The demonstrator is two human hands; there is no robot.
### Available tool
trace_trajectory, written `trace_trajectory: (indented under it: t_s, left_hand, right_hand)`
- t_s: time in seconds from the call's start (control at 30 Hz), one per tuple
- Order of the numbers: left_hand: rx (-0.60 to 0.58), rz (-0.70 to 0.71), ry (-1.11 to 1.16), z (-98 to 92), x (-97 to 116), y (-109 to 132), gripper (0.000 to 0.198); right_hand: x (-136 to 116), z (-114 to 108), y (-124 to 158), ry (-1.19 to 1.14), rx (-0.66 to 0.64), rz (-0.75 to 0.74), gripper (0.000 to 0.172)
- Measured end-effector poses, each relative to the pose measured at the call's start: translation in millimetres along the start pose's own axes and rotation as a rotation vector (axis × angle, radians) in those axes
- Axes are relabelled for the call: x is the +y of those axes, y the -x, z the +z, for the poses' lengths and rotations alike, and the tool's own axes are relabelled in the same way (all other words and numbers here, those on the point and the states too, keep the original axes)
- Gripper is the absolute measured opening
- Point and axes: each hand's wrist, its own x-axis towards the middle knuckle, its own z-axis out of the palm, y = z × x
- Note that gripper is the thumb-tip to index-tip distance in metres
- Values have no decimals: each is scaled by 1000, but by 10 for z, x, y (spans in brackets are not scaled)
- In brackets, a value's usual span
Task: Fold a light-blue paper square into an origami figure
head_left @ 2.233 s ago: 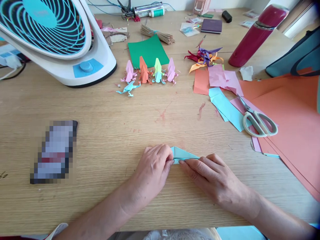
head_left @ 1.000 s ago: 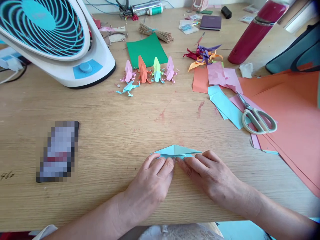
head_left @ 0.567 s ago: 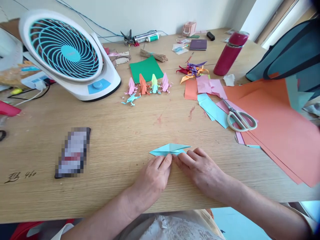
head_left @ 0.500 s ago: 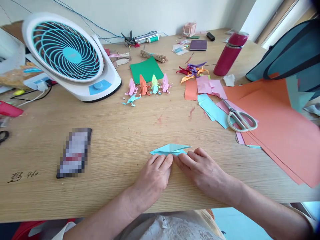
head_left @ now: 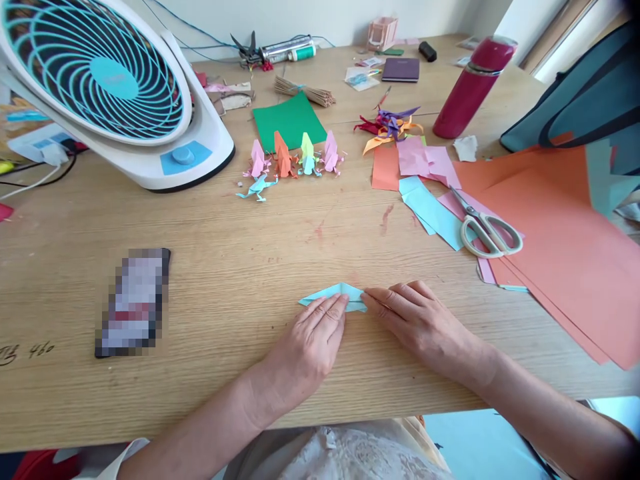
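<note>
A folded light-blue paper (head_left: 327,291) lies on the wooden table close to me, a long pointed shape with a raised peak in the middle. The closed fingers of my left hand (head_left: 320,330) hold its near edge down against the table. At the right end, my right hand (head_left: 423,323) has the paper's tip between thumb and forefinger, with the tip itself hidden. Beyond the hands stands a row of folded paper figures in pink, orange (head_left: 283,157) and green-blue, and a light-blue paper figure (head_left: 258,188) lies in front of them.
Scissors (head_left: 489,233) rest on coloured paper at the right, beside large orange sheets (head_left: 560,233). A red bottle (head_left: 473,90) and a teal bag (head_left: 575,93) stand behind. To the left are a fan (head_left: 115,87) and a blurred phone (head_left: 134,303). A green sheet (head_left: 290,120) lies farther back.
The paper's raised right-hand flap now lies lower and flatter. My right hand has shifted right to the paper's end, while my left stays on the near edge. The whole view has tilted slightly.
</note>
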Motion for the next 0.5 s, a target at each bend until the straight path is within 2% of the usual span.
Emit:
trace_trajectory:
  t_s: [0.2,0.5]
  left_hand:
    - [-22,20,55,-13,-49,38,39]
    - [-55,11,146,-22,-96,40,42]
  right_hand:
    - [3,-27,7,-11,-47,19,34]
    - [2,-55,22,19,-9,20,37]
